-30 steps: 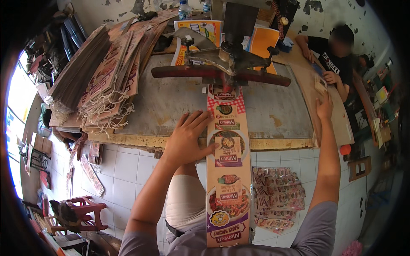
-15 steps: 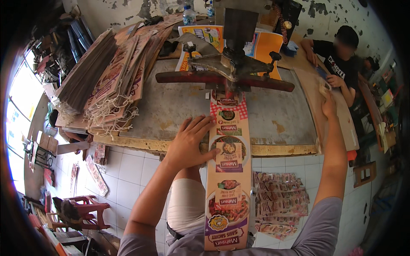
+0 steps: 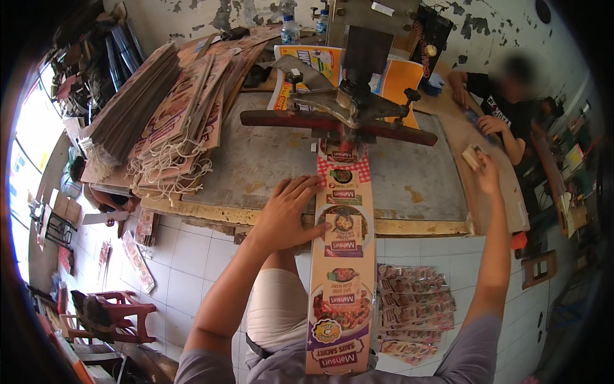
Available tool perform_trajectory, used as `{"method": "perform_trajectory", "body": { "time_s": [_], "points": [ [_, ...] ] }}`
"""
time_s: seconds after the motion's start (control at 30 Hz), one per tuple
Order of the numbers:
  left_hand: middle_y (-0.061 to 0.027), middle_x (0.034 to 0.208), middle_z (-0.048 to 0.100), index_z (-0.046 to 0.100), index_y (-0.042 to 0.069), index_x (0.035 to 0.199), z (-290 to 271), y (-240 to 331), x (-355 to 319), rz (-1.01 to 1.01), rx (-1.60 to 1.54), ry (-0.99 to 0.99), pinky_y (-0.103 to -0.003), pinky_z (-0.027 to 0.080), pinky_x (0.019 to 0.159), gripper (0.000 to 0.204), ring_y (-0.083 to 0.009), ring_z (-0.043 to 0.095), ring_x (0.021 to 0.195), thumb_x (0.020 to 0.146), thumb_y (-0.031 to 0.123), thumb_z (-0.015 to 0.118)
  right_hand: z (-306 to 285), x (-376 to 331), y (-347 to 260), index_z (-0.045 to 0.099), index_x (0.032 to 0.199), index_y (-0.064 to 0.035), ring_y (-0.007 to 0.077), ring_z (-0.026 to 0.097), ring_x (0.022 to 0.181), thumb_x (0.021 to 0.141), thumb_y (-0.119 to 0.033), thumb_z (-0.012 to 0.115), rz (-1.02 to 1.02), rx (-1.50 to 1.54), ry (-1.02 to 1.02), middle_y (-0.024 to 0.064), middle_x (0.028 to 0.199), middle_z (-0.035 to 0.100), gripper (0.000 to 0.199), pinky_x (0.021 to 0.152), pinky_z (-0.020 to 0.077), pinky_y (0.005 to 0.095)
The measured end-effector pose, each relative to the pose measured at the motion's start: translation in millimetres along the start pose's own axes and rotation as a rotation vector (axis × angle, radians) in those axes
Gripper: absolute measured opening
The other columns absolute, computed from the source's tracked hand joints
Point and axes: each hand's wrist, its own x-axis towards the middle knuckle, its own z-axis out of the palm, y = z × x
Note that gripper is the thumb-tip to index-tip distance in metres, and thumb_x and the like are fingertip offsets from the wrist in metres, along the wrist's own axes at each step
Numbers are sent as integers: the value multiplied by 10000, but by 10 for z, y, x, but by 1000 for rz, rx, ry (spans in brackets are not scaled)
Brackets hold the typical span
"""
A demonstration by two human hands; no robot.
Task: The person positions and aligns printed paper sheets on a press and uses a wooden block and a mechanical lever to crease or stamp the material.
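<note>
A long printed cardboard strip (image 3: 341, 269) with food pictures lies from my lap up over the table's front edge and under a press. My left hand (image 3: 289, 212) rests open and palm down on its left edge, fingers spread. To the right, my right hand (image 3: 489, 174) is closed on a small pale wooden block (image 3: 472, 158) above the brown board at the table's right side. The press head (image 3: 342, 121), a dark metal crossbar with reddish edges on a black column, stands over the strip's far end. What lies beneath the bar is hidden.
Stacks of printed strips with white strings (image 3: 173, 121) are piled at the table's left. A co-worker (image 3: 495, 105) sits at the far right, arms on the board. Bundled packs (image 3: 414, 310) lie on the tiled floor. A red stool (image 3: 125, 317) stands lower left.
My right hand has lifted slightly and moved left with the wooden block, which has tilted. My left hand stays on the strip. The whole view has shifted a little.
</note>
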Motion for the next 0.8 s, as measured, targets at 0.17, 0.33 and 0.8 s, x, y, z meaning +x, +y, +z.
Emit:
{"method": "perform_trajectory", "body": {
  "time_s": [0.17,0.33,0.8],
  "points": [
    [-163,1618,578,607,59,1474,36,-42,-46,-2,10,-2,-559,315,1320,752,-378,470,1561,894,489,821,-164,-1140,-2002,706,1433,-28,309,628,1326,955,-54,807,-125,173,-6,137,1384,640,489,1166,478,406],
    [-173,1622,575,613,48,1462,1,-32,-49,-13,17,-22,-560,321,1318,756,-381,462,1567,886,487,831,-97,-1799,-3168,709,1431,-35,294,635,1303,920,-45,849,-349,371,-176,123,1395,644,530,1111,527,396],
    [-190,1586,600,638,24,1430,5,-56,-70,17,26,9,-581,334,1301,740,-385,479,1552,892,492,834,681,-1131,-4064,684,1475,-61,315,632,1319,1015,-85,771,-457,473,-427,110,1433,601,469,1084,530,411]
  ]
}}
